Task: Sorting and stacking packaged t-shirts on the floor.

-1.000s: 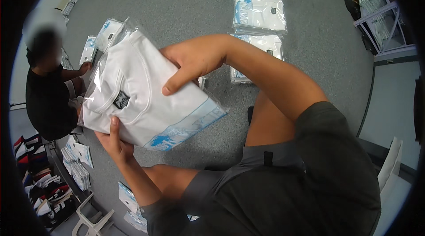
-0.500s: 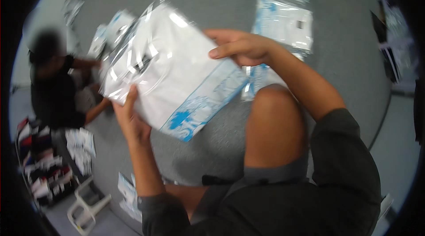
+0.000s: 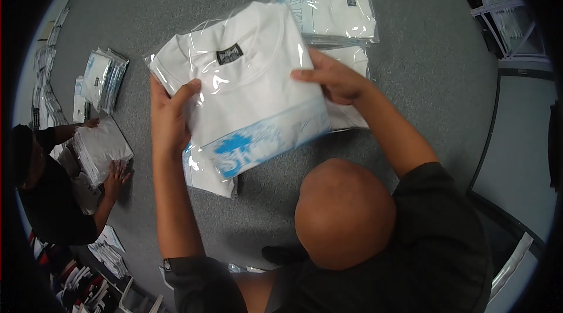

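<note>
Far left: a co-worker [image 3: 41,195] kneels on the grey carpet floor [image 3: 193,14], one hand flat on a bagged stack [image 3: 101,147]. Another small stack of bagged shirts [image 3: 104,78] stands just above it.

Centre: the left hand [image 3: 169,118] grips the left edge of a bagged white shirt [image 3: 246,87], thumb on top, fingers closed underneath. The shirt is folded, sealed in a clear bag with a blue printed band along its lower end, and held tilted above the floor. A second bagged shirt [image 3: 206,173] lies on the floor partly under it.

Right of centre: the right hand [image 3: 331,78] pinches the bag's right edge, fingers curled over it. Behind it lie more bagged shirts [image 3: 331,5] in a row.

Step in hand, as I judge it: handling one packed shirt. The next move probably calls for lowering it flat and square.
</note>
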`<state>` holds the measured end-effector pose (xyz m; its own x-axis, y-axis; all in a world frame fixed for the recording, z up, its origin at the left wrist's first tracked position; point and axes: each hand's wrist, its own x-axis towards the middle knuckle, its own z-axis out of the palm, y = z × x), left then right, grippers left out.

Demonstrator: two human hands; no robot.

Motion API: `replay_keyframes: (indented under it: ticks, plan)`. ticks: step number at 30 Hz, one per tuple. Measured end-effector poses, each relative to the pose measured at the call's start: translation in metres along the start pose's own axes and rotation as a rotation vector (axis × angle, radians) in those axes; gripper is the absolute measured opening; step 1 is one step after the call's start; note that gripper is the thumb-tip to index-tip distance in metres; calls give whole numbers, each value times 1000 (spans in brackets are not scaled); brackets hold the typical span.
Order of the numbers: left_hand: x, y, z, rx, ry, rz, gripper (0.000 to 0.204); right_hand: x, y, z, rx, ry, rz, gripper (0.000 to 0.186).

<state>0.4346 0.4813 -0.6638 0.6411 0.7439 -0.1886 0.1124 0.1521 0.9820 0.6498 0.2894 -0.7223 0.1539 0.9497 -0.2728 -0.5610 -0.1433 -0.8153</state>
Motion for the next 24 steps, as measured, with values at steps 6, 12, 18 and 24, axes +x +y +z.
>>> replay_keyframes:
  ticks: [6,12,18,24]
  plan:
    - [3,-59,86,-270,21,-278,23,36,-130,-103,-1069,205,63,62]
    - [48,-97,194,-666,12,-438,24,125,-216,-113,-1905,250,378,57]
    - [92,-123,233,-627,40,-436,21,167,-201,-244,-2155,270,-16,51]
    - [82,-124,148,-628,126,-423,28,204,-153,-225,-1985,224,-49,50]
